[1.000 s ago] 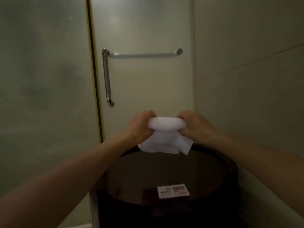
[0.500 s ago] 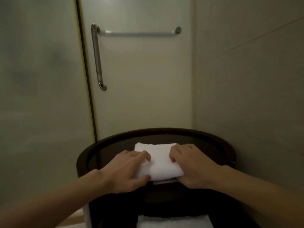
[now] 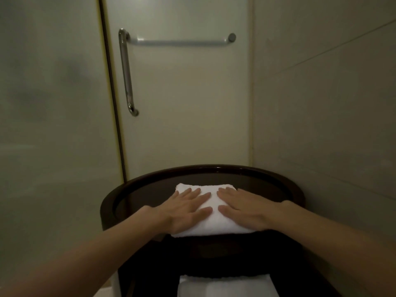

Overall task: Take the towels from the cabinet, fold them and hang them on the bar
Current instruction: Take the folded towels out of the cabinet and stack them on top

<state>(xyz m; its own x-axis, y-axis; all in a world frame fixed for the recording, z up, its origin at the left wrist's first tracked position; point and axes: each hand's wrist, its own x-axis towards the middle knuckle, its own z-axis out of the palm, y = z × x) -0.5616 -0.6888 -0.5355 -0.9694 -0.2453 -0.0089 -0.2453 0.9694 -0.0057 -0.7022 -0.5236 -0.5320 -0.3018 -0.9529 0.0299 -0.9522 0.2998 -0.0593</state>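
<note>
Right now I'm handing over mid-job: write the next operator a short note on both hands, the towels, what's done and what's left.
Left hand: open, pressing flat on the folded towel.
Right hand: open, flat on the same towel.
The towel lies on top of the round cabinet. What looks like another white towel shows lower down.
Done: this towel is folded.
Left: hang it on the bar, which holds nothing yet, then handle the lower one.
</note>
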